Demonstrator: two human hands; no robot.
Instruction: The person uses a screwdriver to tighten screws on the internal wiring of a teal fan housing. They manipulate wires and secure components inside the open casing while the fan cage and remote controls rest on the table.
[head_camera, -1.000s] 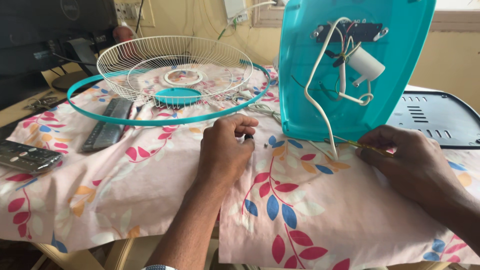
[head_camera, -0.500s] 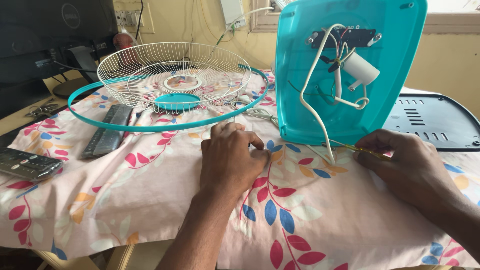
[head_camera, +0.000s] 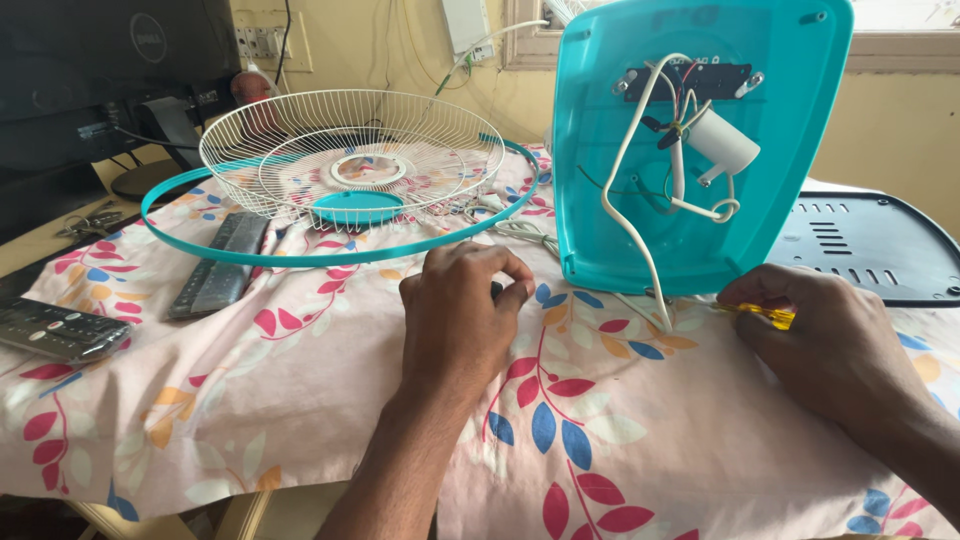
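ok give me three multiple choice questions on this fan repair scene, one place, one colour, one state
1. Where is the wire fan guard?
A. behind the left hand
B. under the cloth
C. in the right hand

2. What colour is the fan base?
A. red
B. turquoise
C. black

3. How does the fan base stand?
A. lying flat
B. hanging from the wall
C. upright, wiring exposed

Answers: 1 A, it rests on the floral cloth beyond the fist. 2 B, the shell is turquoise. 3 C, its white cord shows.

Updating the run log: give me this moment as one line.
left hand: fist on floral cloth, pinching small dark item | right hand: holds yellow-handled tool | teal fan base: upright, wiring exposed
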